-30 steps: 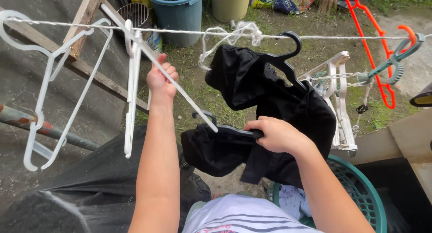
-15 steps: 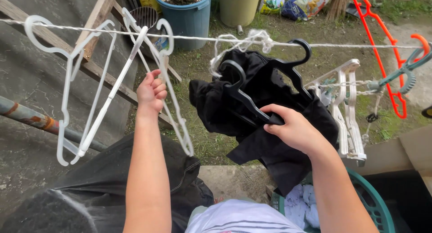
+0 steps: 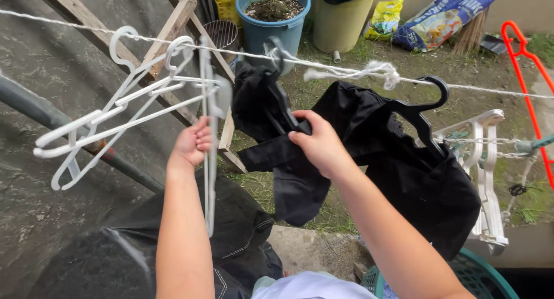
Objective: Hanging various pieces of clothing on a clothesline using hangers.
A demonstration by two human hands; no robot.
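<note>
My left hand (image 3: 193, 144) grips a white plastic hanger (image 3: 208, 154) that hangs on the white clothesline (image 3: 340, 70), next to two more white hangers (image 3: 109, 129) swung out to the left. My right hand (image 3: 316, 142) holds a black hanger (image 3: 281, 97) carrying a black garment (image 3: 288, 178); its hook sits on the line just left of a knot of rope (image 3: 375, 71). To the right, a second black garment (image 3: 427, 189) hangs from another black hanger (image 3: 424, 117).
A white clip rack (image 3: 483, 178) and an orange hanger (image 3: 525, 74) hang at right. A green laundry basket (image 3: 485, 279) sits below. Behind are a blue plant pot (image 3: 277, 19), a lidded bin (image 3: 340, 16), bags, wooden planks (image 3: 173, 30) and a dark tarp (image 3: 115, 258).
My right hand lifted the black hanger with its garment up and left until its hook reached the line. My left hand slid the white hangers leftward. The view shifted right and down.
</note>
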